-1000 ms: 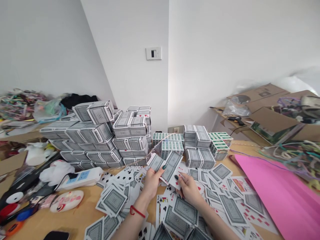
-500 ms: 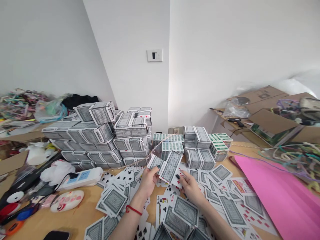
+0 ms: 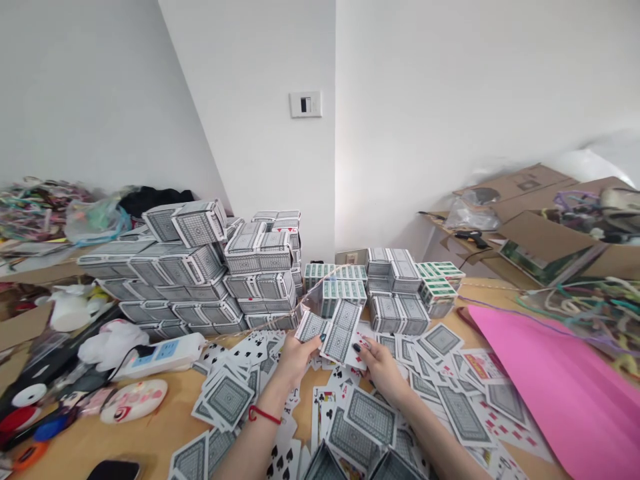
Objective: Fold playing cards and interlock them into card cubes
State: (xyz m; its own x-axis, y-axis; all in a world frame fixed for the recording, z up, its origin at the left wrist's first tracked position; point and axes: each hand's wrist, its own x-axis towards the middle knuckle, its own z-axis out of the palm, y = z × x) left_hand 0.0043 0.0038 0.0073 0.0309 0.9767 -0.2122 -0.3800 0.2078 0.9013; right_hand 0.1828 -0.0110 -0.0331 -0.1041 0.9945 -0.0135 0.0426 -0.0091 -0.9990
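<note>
My left hand (image 3: 296, 359), with a red cord around the wrist, pinches a grey-backed playing card (image 3: 311, 325). Against it, tilted upright, stands a longer grey-backed card piece (image 3: 342, 328), apparently cards joined or overlapping. My right hand (image 3: 381, 367) is closed on its lower right edge, where a white face with red marks shows between thumb and fingers. Loose playing cards (image 3: 227, 400) lie spread below and beside both hands. Near the bottom edge stand folded, open card boxes (image 3: 325, 463), partly cut off by the frame.
Stacked card blocks (image 3: 185, 273) rise behind on the left. Smaller card blocks (image 3: 400, 312) and green-and-white packs (image 3: 345, 290) stand behind my hands. A power strip (image 3: 163, 355), a phone (image 3: 114, 470) and a pink sheet (image 3: 545, 387) lie around the table. Cardboard boxes (image 3: 550, 240) sit at right.
The longer card piece has turned slightly more upright between my hands. My left thumb has shifted a little to the right along the cards. The view has moved slightly.
</note>
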